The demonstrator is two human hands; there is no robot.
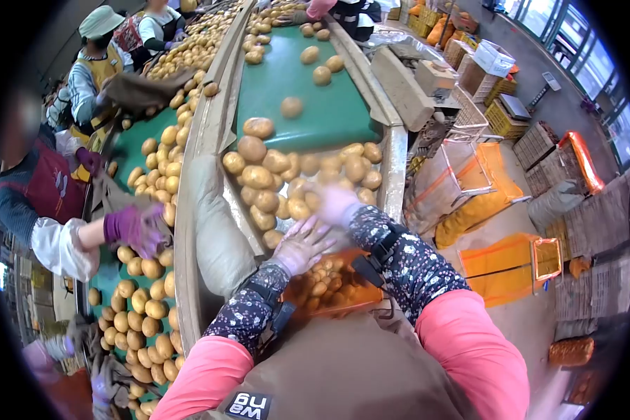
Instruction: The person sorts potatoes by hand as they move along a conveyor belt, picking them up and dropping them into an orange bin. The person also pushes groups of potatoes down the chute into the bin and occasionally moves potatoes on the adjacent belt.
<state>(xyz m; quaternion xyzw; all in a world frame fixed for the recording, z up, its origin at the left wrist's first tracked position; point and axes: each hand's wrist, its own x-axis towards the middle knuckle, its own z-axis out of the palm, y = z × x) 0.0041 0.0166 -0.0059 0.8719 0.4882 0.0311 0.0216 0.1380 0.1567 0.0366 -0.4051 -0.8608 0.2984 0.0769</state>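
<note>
Potatoes are heaped at the near end of a green conveyor belt, where a metal chute catches them. My left hand, in a pale glove, lies at the chute's lower lip with its fingers spread, close to the nearest potatoes. Smeared by motion, my right hand is over the potatoes on the right side of the heap; its fingers cannot be made out. Below both hands, an orange mesh bag hangs at the chute's mouth with potatoes inside.
A grey padded roll lines the chute's left side. Potatoes cover a second belt on the left, where co-workers stand, one with a purple glove. To the right are an orange mesh bag on a frame, crates and a scale.
</note>
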